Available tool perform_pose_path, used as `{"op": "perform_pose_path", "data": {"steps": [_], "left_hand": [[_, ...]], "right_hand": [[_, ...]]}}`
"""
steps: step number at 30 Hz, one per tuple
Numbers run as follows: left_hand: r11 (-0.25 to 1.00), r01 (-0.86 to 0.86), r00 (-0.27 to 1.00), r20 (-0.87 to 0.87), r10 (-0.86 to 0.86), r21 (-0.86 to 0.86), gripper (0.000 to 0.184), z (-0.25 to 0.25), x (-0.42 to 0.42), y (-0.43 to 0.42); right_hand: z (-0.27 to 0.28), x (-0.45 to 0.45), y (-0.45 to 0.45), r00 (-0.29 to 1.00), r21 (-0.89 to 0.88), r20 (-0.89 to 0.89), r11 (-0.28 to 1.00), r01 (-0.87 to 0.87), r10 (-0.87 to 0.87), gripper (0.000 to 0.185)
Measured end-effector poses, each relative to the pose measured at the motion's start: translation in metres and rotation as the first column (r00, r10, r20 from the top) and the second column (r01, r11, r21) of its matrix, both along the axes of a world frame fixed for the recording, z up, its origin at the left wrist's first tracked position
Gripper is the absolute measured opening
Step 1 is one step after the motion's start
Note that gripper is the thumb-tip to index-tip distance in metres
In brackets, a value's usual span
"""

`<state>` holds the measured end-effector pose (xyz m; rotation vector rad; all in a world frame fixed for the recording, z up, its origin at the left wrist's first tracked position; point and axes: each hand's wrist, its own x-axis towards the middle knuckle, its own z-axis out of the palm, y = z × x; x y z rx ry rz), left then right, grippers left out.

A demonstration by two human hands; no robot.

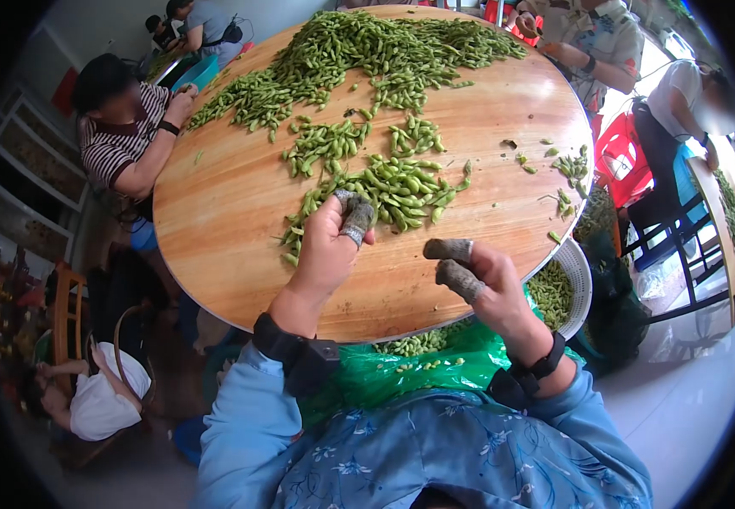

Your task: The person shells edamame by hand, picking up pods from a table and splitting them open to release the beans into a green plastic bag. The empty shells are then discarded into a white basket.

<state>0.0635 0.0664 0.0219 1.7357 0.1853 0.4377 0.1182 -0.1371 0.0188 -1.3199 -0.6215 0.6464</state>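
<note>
My left hand (326,246) is above the near edge of a small heap of green soybean pods (401,188). Grey cloth covers its thumb and finger, which are pressed together; whatever may be between them is hidden. To the right, over the table's near edge, my right hand (500,293) has its covered thumb and forefinger apart, and I see nothing between them. Green plastic (367,371) spreads across my lap below both hands, with several pale shelled beans (418,366) on it.
A large pod pile (342,51) covers the far part of the round wooden table (223,220). A white basket (582,284) with pods stands at the right edge. People sit around, one in a striped shirt (121,127) at left. Red stools (617,153) stand at right.
</note>
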Motion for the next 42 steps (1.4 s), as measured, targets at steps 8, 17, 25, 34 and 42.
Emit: {"op": "perform_pose_path", "data": {"steps": [8, 17, 25, 34, 42], "left_hand": [[0.912, 0.119, 0.993, 0.028, -0.118, -0.393, 0.022, 0.008, -0.034, -0.042], [0.964, 0.152, 0.987, -0.023, -0.161, -0.22, 0.029, 0.014, -0.048, -0.05], [0.958, 0.157, 0.985, -0.036, -0.171, -0.239, 0.027, 0.009, -0.051, -0.052], [0.705, 0.056, 0.998, -0.046, -0.033, 0.707, 0.035, 0.002, -0.061, -0.055], [0.949, -0.041, 0.998, 0.048, 0.027, 0.313, 0.008, -0.01, -0.058, -0.066]], "right_hand": [[0.002, -0.009, 0.015, 0.97, 0.13, -0.193, 0.984, -0.125, 0.149, 0.022], [0.004, -0.018, 0.011, 0.944, 0.104, -0.295, 0.987, -0.124, 0.15, 0.015], [0.001, -0.022, 0.012, 0.928, 0.097, -0.348, 0.99, -0.107, 0.134, 0.011], [-0.009, -0.02, 0.01, 0.908, 0.104, -0.392, 0.988, -0.118, 0.15, 0.01], [-0.009, -0.028, 0.009, 0.995, 0.183, -0.049, 0.98, -0.072, 0.082, 0.011]]}}
